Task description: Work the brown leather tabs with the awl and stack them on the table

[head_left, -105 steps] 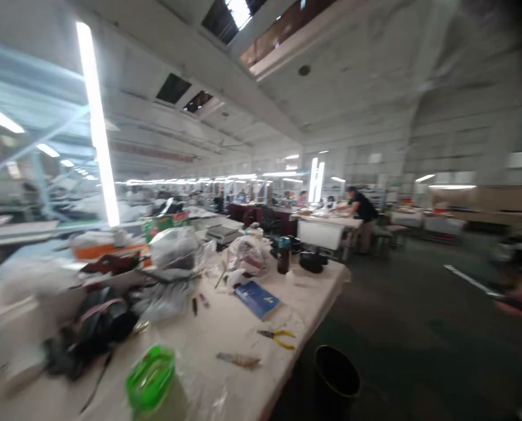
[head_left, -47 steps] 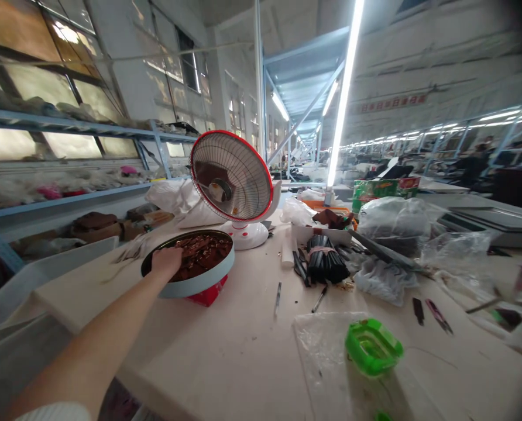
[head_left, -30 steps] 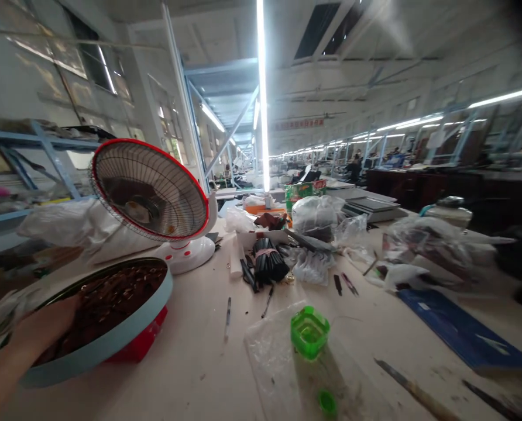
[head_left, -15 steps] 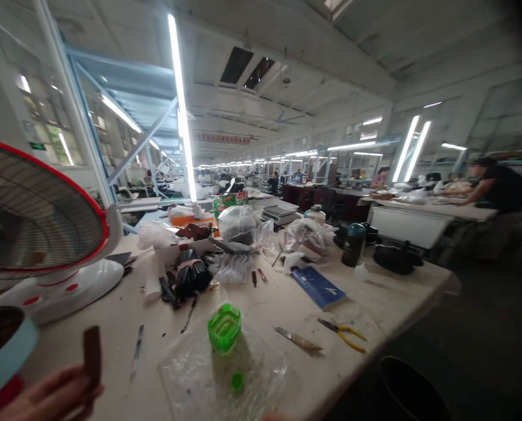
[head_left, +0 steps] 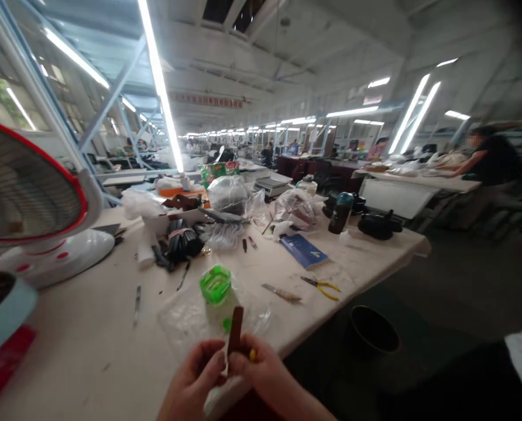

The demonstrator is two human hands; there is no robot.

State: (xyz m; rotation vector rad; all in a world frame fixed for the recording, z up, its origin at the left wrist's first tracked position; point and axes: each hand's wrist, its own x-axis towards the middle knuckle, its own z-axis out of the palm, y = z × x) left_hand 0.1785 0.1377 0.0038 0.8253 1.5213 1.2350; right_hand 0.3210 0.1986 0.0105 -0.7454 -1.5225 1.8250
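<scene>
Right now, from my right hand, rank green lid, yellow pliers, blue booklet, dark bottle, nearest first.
1. green lid, just ahead of right hand
2. yellow pliers, to the right
3. blue booklet, beyond pliers
4. dark bottle, farthest back

Bare tabletop [head_left: 81, 345] left, green-lidded container [head_left: 216, 286] before fingers [head_left: 243, 361]

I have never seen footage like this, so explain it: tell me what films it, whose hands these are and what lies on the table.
No machine here: a person wears a camera on the head, so it looks forward and down over their own bare hands. The left hand and right hand meet at the bottom edge and pinch a small brown strip upright between them. On the pale table are a green-lidded container, yellow-handled pliers, a blue booklet and a dark bottle. A red-rimmed grille stands at the left. Another person works at a far table.
</scene>
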